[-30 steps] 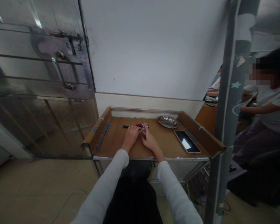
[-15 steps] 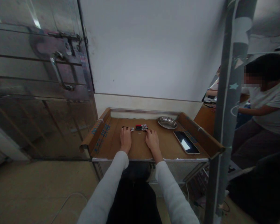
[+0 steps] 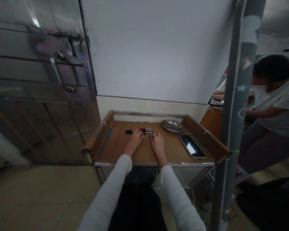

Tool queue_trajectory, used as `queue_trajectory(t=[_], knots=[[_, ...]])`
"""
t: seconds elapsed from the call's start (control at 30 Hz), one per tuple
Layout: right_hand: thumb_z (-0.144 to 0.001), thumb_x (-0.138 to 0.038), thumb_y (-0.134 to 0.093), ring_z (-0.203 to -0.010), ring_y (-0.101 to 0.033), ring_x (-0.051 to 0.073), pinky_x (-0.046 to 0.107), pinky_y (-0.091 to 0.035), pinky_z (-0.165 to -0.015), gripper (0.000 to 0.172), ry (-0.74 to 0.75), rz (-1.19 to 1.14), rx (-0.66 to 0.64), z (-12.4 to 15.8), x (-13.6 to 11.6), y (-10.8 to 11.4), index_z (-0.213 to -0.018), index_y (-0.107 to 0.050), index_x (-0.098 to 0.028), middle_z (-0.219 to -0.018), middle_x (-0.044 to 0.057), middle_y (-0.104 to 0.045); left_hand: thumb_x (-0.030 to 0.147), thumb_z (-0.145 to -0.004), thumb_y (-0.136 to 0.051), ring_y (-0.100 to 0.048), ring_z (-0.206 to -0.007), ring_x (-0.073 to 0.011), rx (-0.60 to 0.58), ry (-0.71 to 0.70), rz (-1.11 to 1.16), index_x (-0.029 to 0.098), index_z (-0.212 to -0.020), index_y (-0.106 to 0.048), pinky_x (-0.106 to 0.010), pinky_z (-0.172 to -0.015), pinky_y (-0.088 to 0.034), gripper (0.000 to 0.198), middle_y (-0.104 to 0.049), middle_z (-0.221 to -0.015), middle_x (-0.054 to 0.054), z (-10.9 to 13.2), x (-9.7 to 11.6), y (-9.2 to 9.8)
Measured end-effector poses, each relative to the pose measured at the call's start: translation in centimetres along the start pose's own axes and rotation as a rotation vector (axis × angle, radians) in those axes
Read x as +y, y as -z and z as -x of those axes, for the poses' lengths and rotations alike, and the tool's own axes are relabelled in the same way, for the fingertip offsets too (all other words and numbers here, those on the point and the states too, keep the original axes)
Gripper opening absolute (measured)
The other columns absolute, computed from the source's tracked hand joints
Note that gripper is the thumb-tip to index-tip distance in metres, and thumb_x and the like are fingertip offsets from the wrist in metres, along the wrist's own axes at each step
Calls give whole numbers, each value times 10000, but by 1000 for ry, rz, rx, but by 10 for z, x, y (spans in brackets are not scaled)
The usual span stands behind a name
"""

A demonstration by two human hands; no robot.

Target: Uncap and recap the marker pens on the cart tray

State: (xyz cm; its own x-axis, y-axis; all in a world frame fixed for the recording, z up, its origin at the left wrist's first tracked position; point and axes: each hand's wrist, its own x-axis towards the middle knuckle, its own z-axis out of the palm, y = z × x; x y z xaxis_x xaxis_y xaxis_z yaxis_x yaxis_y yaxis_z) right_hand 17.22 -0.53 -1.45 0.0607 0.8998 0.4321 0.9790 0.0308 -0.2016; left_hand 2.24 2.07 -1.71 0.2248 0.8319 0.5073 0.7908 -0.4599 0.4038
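Note:
My left hand is closed, its bent fingertips beside a tiny white piece on the cardboard; whether they grip anything is hidden. My right hand is also closed, thumb and fingers together, with a small dark bit at their tips too small to name. Just beyond the hands lie several marker pens: black ones at the left, a red one and dark ones with pale ends between the hands.
A cardboard-lined tray table with raised sides stands against the white wall. A shallow metal dish and a phone lie at its right. A grey pole rises beside it. Another person sits beyond the pole.
My left hand has moved right, off the black markers at the left, toward the tiny white piece. My right hand has drawn slightly back from the middle markers.

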Motion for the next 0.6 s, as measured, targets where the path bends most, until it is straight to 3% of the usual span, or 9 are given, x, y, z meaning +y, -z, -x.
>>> queue_trajectory(t=[0.1, 0.4, 0.6], knots=[[-907, -201, -405, -953, -488, 217, 304, -345, -821, 227, 28, -29, -8, -1, 1, -2, -987, -612, -154, -1009, 114, -594, 216, -848, -531, -557, -954, -176, -62, -93, 90, 172, -938, -580, -321, -891, -451, 112, -545, -996, -57, 0, -4, -4], [-868, -157, -472, -933, -516, 210, 301, -371, -841, 166, 176, -188, -30, -7, 3, -12, -908, -633, -160, -972, 96, -609, 184, -840, -532, -552, -955, -189, -112, -139, 169, 176, -858, -595, -342, -891, -446, 66, -570, -948, -50, -3, -11, -11], [-856, -119, -459, -907, -546, 187, 301, -420, -840, 159, 262, -493, 20, -9, 4, -18, -886, -612, -154, -944, 90, -608, 145, -842, -506, -572, -905, -174, -90, -163, 294, 170, -857, -562, -327, -850, -460, 63, -590, -936, -50, -3, -6, -6]])
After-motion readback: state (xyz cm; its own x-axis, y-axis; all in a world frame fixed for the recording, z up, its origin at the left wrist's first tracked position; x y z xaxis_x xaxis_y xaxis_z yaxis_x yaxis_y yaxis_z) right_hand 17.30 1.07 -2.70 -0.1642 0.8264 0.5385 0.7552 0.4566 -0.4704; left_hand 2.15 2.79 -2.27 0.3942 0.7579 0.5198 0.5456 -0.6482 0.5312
